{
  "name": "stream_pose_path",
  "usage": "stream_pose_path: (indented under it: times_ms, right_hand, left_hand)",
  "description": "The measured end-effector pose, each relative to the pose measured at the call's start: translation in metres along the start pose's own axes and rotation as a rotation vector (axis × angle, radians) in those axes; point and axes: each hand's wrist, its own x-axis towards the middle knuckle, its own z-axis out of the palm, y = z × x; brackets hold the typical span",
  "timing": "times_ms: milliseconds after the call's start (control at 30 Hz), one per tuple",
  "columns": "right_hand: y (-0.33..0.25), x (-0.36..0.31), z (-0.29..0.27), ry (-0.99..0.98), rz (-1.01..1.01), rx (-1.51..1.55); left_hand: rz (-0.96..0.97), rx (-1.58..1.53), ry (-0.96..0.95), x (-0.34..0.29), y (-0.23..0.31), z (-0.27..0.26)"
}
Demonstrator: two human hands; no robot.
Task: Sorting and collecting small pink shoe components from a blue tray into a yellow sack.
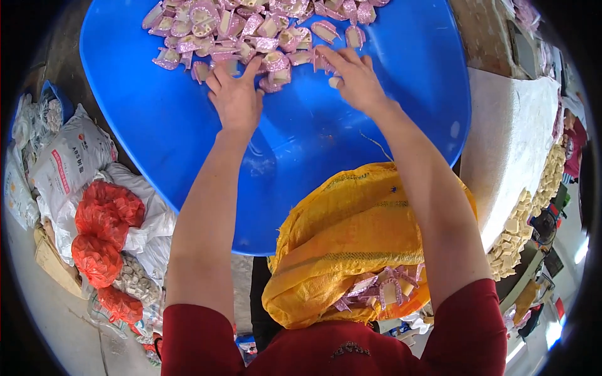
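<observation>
I count two hands (pixel 237 106) (pixel 360 86), one large blue tub (pixel 157 113), one yellow sack (pixel 345 225) and dozens of glittery pink pieces (pixel 263 45).

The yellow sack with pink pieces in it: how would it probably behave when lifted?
The yellow sack would probably be floppy: its cloth lies in soft folds. The pink pieces inside would likely shift, as they lie loosely jumbled. Some might spill if it tips, since its mouth is open.

Pink glittery pieces (pixel 253 25), curved and hollow with pale insides, lie heaped at mixed angles in the far part of a blue tub (pixel 169 119); more sit jumbled in a yellow sack's (pixel 351 219) mouth.
</observation>
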Motion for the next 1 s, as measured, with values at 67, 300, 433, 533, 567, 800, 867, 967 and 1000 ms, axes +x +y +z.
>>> stream_pose_path:
  times_ms: [67,300,433,533,567,800,867,967,1000]
  right_hand:
    - [-0.012,-0.009,0.004,-0.077,0.031,0.036]
    - [-0.004,-0.039,-0.020,-0.528,0.207,0.542]
    - [-0.005,-0.063,-0.054,-0.584,0.289,0.788]
    - [-0.003,-0.075,-0.078,-0.651,0.361,1.104]
    - [-0.006,-0.080,-0.087,-0.634,0.336,1.131]
    - [-0.007,-0.133,-0.142,-0.520,0.131,1.087]
    - [-0.004,-0.157,-0.155,-0.493,0.026,1.058]
    - [0.000,-0.191,-0.168,-0.503,-0.043,1.236]
    - [-0.001,-0.201,-0.171,-0.452,-0.001,1.158]
  left_hand:
    - [0.148,-0.100,0.024,-0.002,-0.022,0.012]
    - [0.238,-0.528,-0.146,-0.054,-0.021,0.011]
    - [-0.252,-1.221,-0.414,-0.073,-0.016,-0.022]
    - [-0.420,-1.751,-0.522,-0.088,-0.021,-0.047]
    - [-0.519,-2.009,-0.558,-0.090,-0.020,-0.061]
    - [-0.147,-1.973,-0.683,-0.108,0.001,-0.121]
    - [0.042,-1.697,-0.653,-0.114,0.003,-0.130]
    - [0.035,-0.921,-0.251,-0.102,0.002,-0.110]
    - [0.021,-0.812,-0.151,-0.091,-0.008,-0.092]
